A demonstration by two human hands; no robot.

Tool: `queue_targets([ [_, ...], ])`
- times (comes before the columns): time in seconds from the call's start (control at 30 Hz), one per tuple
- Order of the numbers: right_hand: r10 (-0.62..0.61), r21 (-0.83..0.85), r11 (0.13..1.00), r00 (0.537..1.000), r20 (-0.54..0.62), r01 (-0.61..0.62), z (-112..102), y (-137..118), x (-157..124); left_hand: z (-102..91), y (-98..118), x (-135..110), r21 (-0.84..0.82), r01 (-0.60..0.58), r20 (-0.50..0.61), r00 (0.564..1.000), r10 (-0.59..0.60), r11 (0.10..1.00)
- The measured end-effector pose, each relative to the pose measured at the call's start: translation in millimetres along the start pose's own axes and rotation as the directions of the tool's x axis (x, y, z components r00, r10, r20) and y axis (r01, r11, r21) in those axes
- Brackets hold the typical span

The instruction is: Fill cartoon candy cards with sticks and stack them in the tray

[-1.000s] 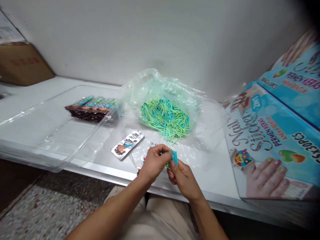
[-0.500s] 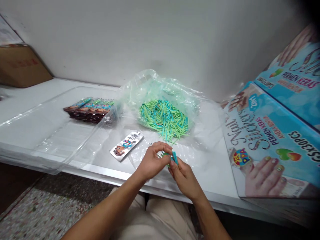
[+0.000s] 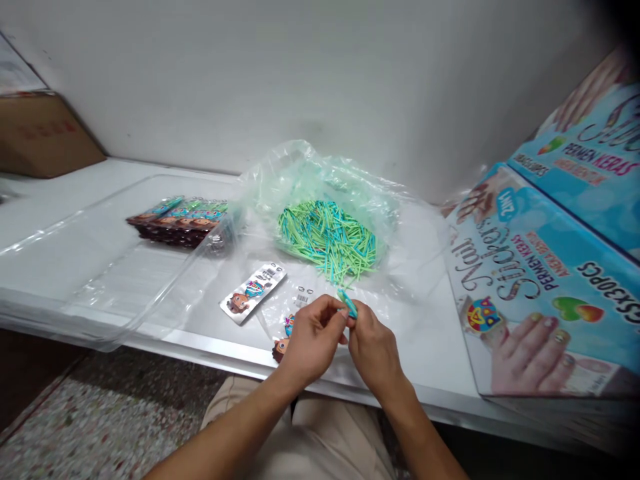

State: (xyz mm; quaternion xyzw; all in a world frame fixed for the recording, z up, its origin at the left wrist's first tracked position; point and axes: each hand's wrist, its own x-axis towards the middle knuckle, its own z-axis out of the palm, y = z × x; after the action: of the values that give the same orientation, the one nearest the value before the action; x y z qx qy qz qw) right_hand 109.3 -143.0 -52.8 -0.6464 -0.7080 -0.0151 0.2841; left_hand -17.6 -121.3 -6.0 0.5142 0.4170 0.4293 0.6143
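My left hand and my right hand meet over the front of the table. Between their fingertips they pinch a small bundle of thin green and blue sticks. Its lower end is hidden by the fingers. A clear printed packet with a cartoon figure lies partly under my left hand. To its left rests a white printed pack. Beyond the hands, a heap of loose green and blue sticks spills from an opened clear plastic bag.
A clear plastic tray on the left holds a stack of filled packets. Blue printed boxes stand at the right. A cardboard box sits at the far left, and a wall rises behind the table.
Both hands have drawn closer together, and the bundle has tilted leftward between the fingertips. My left hand has shifted down, uncovering more of the clear printed packet beneath it.
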Motion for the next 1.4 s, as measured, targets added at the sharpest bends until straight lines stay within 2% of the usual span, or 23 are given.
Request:
queue_targets([
  [0.2,-0.059,-0.066,0.996,0.998,-0.029,0.057,-4.0,2.5,0.0,2.2,0.6,2.8,-0.045,0.044,-0.02,0.999,-0.045,0.998],
  [0.3,-0.111,-0.125,0.987,0.992,-0.056,0.104,-5.8,2.2,-0.2,3.2,5.8,7.2,-0.041,0.104,-0.025,0.994,-0.105,0.994],
  [0.43,-0.148,-0.145,0.979,0.988,-0.037,0.141,-6.5,3.0,-0.7,3.3,9.5,10.7,-0.047,0.157,-0.011,0.987,-0.158,0.986],
  [0.67,-0.033,-0.072,0.997,0.999,-0.012,0.032,-4.9,8.2,-0.8,6.7,0.7,9.5,-0.167,0.135,0.017,0.991,-0.134,0.977],
  [0.9,-0.024,-0.078,0.997,1.0,-0.009,0.023,-4.1,6.6,-0.4,11.3,0.4,10.9,-0.116,0.091,-0.041,0.994,-0.096,0.989],
  [1.03,0.055,-0.081,0.995,0.998,0.025,-0.053,-2.4,18.4,0.5,9.9,7.1,13.8,-0.07,0.019,-0.063,0.998,-0.024,0.997],
  [1.17,0.228,0.008,0.973,0.97,0.082,-0.23,-11.4,37.5,-3.6,7.2,15.4,30.9,0.032,-0.095,-0.132,0.986,0.098,0.995],
  [1.23,0.317,0.13,0.936,0.944,0.091,-0.326,-20.5,43.3,-7.0,5.6,14.9,46.7,0.152,-0.109,-0.068,0.99,0.121,0.982],
  [1.27,0.355,0.209,0.906,0.93,0.097,-0.367,-25.1,44.7,-8.8,4.6,13.1,55.3,0.251,-0.108,-0.005,0.994,0.113,0.962],
  [1.33,0.405,0.386,0.818,0.904,0.137,-0.426,-32.2,44.2,-11.8,2.5,8.1,70.5,0.492,-0.119,0.089,0.992,0.086,0.862],
  [1.4,0.401,0.559,0.695,0.889,0.221,-0.452,-34.8,40.1,-13.7,1.6,3.0,79.9,0.602,-0.126,0.072,0.992,0.103,0.788],
])
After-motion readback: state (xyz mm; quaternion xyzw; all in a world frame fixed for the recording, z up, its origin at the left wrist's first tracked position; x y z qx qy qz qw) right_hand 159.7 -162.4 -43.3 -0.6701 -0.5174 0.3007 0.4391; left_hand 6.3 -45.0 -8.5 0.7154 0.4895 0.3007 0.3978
